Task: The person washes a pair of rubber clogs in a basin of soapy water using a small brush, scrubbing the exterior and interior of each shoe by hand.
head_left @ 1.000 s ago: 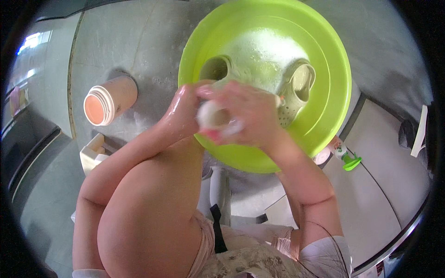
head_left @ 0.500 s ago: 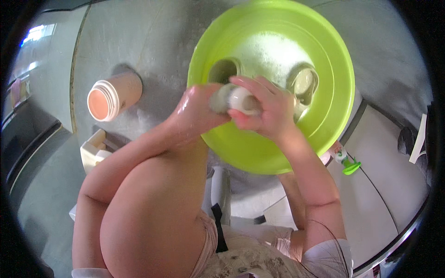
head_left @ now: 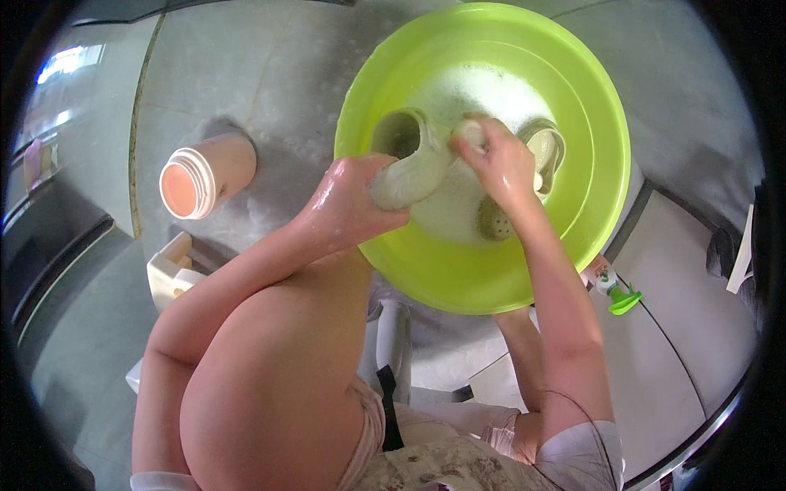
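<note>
My left hand (head_left: pixel 356 200) grips a pale, wet shoe (head_left: pixel 413 178) by its near side, above the left part of a lime-green basin (head_left: pixel 602 98). The shoe's dark opening (head_left: pixel 397 135) faces up. My right hand (head_left: pixel 499 164) is closed around a small white rounded object (head_left: pixel 471 135), mostly covered by the fingers; its kind is unclear. It is close to the shoe's right side. A second pale shoe (head_left: pixel 544 147) lies in the sudsy water, partly behind my right hand and wrist. A grey-green piece with small holes (head_left: pixel 494 219) shows below that wrist.
White suds (head_left: pixel 483 86) float in the basin. An open peach-pink jar (head_left: pixel 225 168) lies on the grey floor at left, with a cream plastic piece (head_left: pixel 170 266) nearer me. A small bottle with a green top (head_left: pixel 610 286) is at right. My bent leg (head_left: pixel 270 352) is below my left arm.
My right hand has moved right, off the shoe's near end, carrying the white object farther into the basin. The shoe has tipped so its opening shows more. My left hand keeps its grip.
</note>
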`<act>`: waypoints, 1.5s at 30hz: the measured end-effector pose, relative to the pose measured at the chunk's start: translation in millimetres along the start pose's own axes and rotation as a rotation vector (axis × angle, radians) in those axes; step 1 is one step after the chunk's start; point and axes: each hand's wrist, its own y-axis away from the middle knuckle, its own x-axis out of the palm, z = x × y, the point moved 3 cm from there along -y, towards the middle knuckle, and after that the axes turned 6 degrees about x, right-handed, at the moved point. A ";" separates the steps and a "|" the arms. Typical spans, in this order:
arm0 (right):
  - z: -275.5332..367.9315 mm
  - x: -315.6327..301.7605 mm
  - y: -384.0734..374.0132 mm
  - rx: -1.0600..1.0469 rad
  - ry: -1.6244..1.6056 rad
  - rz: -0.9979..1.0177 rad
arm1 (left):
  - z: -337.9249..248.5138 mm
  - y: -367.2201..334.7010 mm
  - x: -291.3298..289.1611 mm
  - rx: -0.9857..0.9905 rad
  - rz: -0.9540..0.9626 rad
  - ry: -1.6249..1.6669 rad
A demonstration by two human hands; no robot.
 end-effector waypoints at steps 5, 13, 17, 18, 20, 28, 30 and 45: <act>-46.0 40.1 -62.6 0.436 -0.159 -0.164 | -4.6 -1.1 0.3 0.009 0.016 -0.080; -27.4 52.1 -25.9 0.227 -0.475 0.100 | -5.5 5.5 -4.8 0.222 0.009 -0.193; 21.5 51.6 45.9 -0.062 -0.897 0.022 | -5.9 6.0 -1.5 0.137 0.131 -0.160; 69.4 8.7 71.0 -0.045 -0.726 0.184 | -3.8 9.0 -1.4 0.129 0.124 -0.105; 58.3 -1.2 54.3 0.145 -0.569 0.232 | -5.7 5.6 2.7 0.174 0.179 -0.140; 42.6 -1.9 53.3 0.277 -0.412 0.254 | -5.8 5.7 4.9 0.178 0.162 -0.182; 60.6 -3.8 64.6 0.172 -0.423 0.228 | -1.7 7.7 1.9 0.139 0.179 -0.174; -27.1 26.4 -15.6 0.389 -0.203 -0.055 | -1.7 6.4 4.0 0.199 0.201 -0.151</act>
